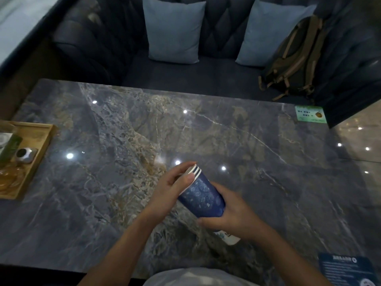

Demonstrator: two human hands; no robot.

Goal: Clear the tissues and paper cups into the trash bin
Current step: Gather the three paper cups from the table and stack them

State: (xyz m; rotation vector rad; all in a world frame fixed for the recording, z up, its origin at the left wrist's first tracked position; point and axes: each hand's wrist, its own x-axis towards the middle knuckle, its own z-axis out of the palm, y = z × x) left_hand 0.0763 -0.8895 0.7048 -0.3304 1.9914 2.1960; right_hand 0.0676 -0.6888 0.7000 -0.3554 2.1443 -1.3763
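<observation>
A nested stack of blue patterned paper cups [203,196] with white rims is held tilted above the near middle of the dark marble table [206,131]. My right hand [233,211] wraps the lower part of the stack. My left hand [175,186] covers the white rims at the upper end, thumb on the side. A white piece [229,238], perhaps a tissue or a cup base, pokes out beneath my right hand. No trash bin is in view, and no loose tissues lie on the table.
A wooden tray [41,149] with a small metal jar and a green packet sits at the table's left edge. A green card [310,114] lies at the far right corner, a blue card [346,269] at the near right. Behind are a sofa with two cushions [173,32] and a backpack [296,58].
</observation>
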